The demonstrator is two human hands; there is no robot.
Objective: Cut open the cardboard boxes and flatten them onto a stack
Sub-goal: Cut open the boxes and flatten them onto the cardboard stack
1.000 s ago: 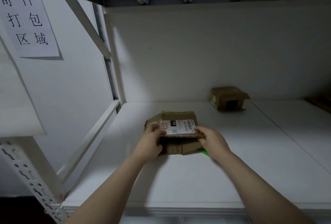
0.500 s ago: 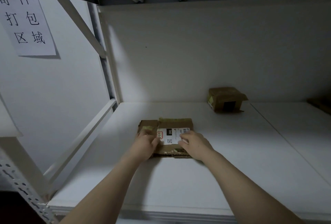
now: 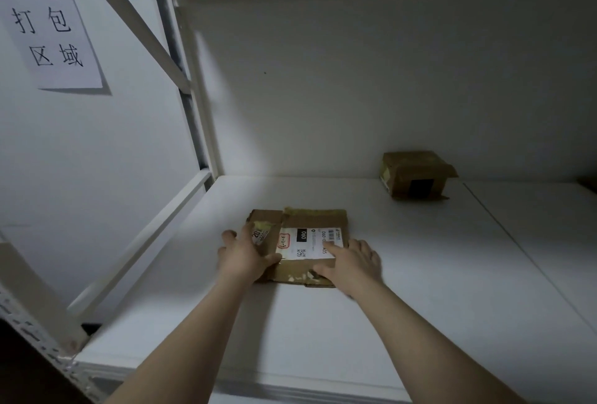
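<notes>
1. Our fingers [image 3: 333,247] lie nearly straight and grip nothing. The left hand [image 3: 245,256] and right hand [image 3: 352,266] press flat on the flattened box [image 3: 318,219].
2. It lies mid-depth on the shelf [image 3: 436,281], nearer the left edge. We judge it light and stiff but springy, best taken by its side edges.
3. Its label [image 3: 310,242] reads "060". The wall sign [image 3: 48,22] reads 寄件打包区域. An unflattened box [image 3: 416,174] sits at the back edge.

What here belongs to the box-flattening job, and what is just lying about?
Job: flattened cardboard box under left hand and right hand; unflattened cardboard box at the back.
Lying about: paper sign on wall; shelf frame.
</notes>
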